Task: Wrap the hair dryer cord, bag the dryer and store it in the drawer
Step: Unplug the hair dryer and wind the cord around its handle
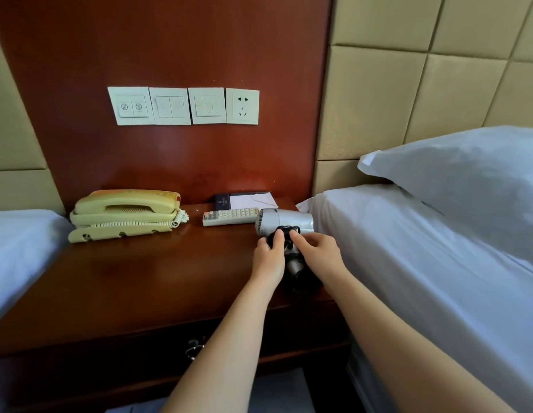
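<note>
Head view looked down on a glossy, dark reddish-brown wooden nightstand [134,272] set between two beds with smooth white sheets. A silver-grey plastic hair dryer [284,222] lay at the far right of its top, close to the right-hand mattress [423,263], its rounded barrel pointing right and its handle running toward the near edge. A black cord [284,234] was bunched in loops around the handle where it met the barrel. The left hand [269,257] had its fingers curled onto the cord on the left side of the handle, and the right hand [317,254] pinched the cord from the right with thumb and forefinger; both were grasping it, bare forearms reaching in from the near edge.

Just left of the dryer lay a flat white rectangular remote control [229,216] with rows of small buttons. Behind it sat a dark folder [226,201] holding white paper. On the far left of the top stood a yellowed cream plastic telephone [125,214] with a coiled cord. Four white square plates, three of switches [169,106] and one wall socket [242,106], were mounted on the polished red wood panel above. A plump white pillow [468,186] rested against beige padded square wall panels at the right. Below the tabletop, a small metal drawer pull [193,347] showed on the dark front.
</note>
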Available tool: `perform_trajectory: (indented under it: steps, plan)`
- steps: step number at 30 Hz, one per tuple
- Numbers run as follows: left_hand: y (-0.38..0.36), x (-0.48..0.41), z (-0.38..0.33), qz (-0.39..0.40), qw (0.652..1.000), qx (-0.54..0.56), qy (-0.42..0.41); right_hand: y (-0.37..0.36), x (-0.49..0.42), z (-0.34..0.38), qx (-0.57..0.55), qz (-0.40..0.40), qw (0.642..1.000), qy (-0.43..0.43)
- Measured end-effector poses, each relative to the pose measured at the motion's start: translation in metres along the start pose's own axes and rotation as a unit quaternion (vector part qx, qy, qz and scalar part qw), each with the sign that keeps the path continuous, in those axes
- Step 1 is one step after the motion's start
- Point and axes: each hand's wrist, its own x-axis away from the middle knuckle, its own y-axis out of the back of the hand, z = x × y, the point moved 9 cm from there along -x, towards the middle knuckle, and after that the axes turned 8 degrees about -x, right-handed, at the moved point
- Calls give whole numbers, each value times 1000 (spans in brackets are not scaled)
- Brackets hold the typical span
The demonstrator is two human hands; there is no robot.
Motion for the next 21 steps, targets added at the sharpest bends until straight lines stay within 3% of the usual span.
perform_trajectory:
  steps: [5,9,15,21]
  plan:
    - [15,23,2,-9,999,-50,-20,15,19,28,120,-57,985,111]
    - [43,55,-14,-22,991,-108,-81,18,57,56,140,-29,976,167]
    - [74,130,-13,5,965,-198,-172,8,131,49,189,13,964,186]
    - [93,183,52,29,971,-207,-115,-9,185,0,196,61,971,122]
